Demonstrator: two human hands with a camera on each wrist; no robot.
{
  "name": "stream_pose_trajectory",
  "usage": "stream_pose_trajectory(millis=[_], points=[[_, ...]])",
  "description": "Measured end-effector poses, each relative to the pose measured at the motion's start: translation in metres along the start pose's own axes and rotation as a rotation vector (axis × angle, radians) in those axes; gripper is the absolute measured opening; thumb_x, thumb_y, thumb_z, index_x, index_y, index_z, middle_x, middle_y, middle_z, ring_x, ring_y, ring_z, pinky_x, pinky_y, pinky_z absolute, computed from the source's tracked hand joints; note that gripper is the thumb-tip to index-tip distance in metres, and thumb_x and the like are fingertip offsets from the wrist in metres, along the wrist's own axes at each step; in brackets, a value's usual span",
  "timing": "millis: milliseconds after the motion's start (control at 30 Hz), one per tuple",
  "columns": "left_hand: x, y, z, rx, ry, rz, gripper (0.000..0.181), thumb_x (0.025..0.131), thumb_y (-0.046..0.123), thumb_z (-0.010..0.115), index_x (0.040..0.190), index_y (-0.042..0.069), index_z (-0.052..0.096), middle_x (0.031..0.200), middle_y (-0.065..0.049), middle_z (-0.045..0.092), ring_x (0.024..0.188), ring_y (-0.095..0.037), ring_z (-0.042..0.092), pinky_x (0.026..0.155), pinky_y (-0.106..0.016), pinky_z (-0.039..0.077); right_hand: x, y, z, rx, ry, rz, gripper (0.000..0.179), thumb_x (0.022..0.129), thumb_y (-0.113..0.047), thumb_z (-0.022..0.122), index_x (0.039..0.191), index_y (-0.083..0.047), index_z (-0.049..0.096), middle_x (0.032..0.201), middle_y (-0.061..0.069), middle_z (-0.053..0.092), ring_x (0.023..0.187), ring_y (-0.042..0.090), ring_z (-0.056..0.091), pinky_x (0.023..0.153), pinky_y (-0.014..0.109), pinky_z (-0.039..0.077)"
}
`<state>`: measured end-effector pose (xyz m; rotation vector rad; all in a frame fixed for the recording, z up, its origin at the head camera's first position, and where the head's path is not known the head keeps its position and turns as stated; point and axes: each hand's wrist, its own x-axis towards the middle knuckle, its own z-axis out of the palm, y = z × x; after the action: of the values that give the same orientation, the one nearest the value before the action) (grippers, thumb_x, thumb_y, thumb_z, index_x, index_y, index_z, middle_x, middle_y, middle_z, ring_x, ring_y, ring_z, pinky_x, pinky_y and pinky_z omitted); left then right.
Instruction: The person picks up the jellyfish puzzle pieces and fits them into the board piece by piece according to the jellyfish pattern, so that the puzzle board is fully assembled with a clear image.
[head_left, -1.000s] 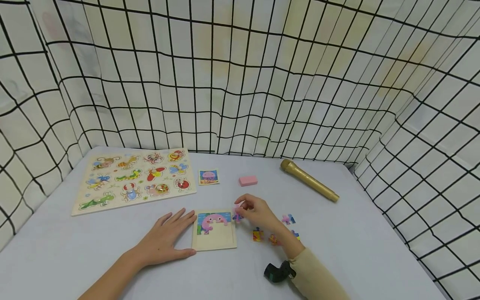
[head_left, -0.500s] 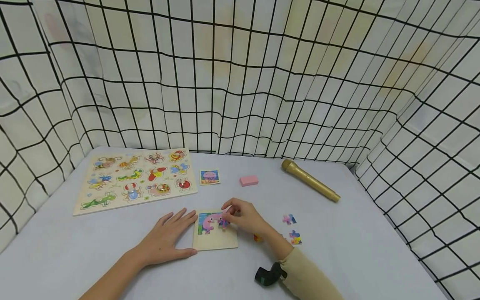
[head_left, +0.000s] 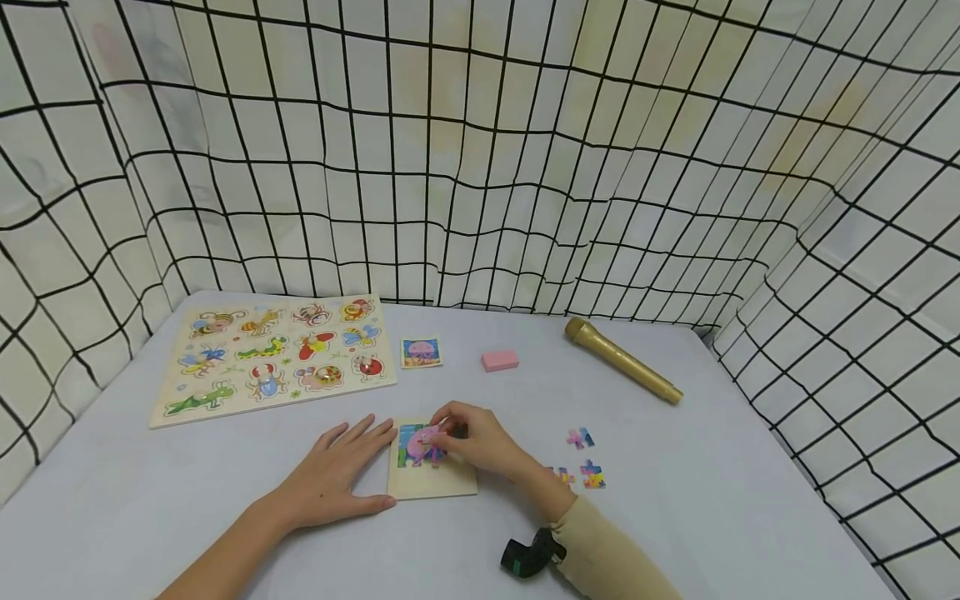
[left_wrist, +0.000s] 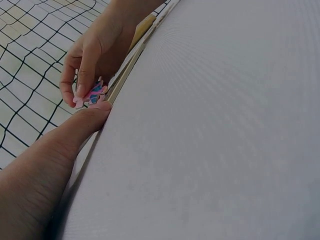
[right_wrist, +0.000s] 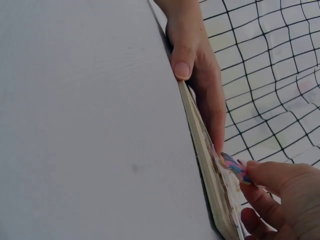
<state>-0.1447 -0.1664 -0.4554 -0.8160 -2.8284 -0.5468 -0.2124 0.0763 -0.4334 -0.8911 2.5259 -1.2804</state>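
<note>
A small wooden jigsaw tray (head_left: 437,485) lies on the white table, with pieces of a pink octopus picture in its upper part. My left hand (head_left: 335,473) lies with fingers spread at the tray's left side, thumb and fingertips touching its edge. Above the tray, my right hand (head_left: 478,439) pinches a jigsaw piece (right_wrist: 236,167) between thumb and index finger. In the right wrist view this pink, blue and purple piece is tilted over the tray's edge. Right of the tray lie loose jigsaw pieces (head_left: 592,474), some partly hidden behind the right wrist.
A wooden insect peg puzzle (head_left: 288,398) lies at the back left. Beside it are a small octopus picture card (head_left: 422,352), a pink eraser-like block (head_left: 499,360) and a gold microphone-shaped stick (head_left: 624,360). Black netting (head_left: 450,221) over white cloth encloses the table.
My right hand has carried the jigsaw piece leftward from beside the tray to over its octopus picture. My left hand has stayed at the tray's left edge.
</note>
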Motion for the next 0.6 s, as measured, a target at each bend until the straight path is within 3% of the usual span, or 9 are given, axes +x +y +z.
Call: stream_pose_trajectory(millis=[367, 600], points=[[-0.0001, -0.0001, -0.0002, 0.006, 0.001, 0.007, 0.091, 0.075, 0.072, 0.049, 0.140, 0.009, 0.038, 0.145, -0.005, 0.034, 0.135, -0.029, 0.023, 0.105, -0.051, 0.014, -0.0004, -0.0001, 0.0051, -0.159, 0.040, -0.027, 0.019, 0.082, -0.027, 0.069, 0.096, -0.016, 0.065, 0.075, -0.011, 0.054, 0.073, 0.008, 0.045, 0.061, 0.019, 0.039], [0.0001, -0.0004, -0.0003, -0.001, 0.001, 0.003, 0.091, 0.075, 0.072, 0.050, 0.140, 0.009, 0.037, 0.145, -0.005, 0.034, 0.135, -0.029, 0.022, 0.106, -0.051, 0.013, -0.0011, 0.0020, 0.0087, -0.270, 0.094, -0.101, 0.017, 0.081, -0.027, 0.071, 0.091, -0.015, 0.067, 0.070, -0.015, 0.054, 0.071, 0.006, 0.042, 0.061, 0.020, 0.034]])
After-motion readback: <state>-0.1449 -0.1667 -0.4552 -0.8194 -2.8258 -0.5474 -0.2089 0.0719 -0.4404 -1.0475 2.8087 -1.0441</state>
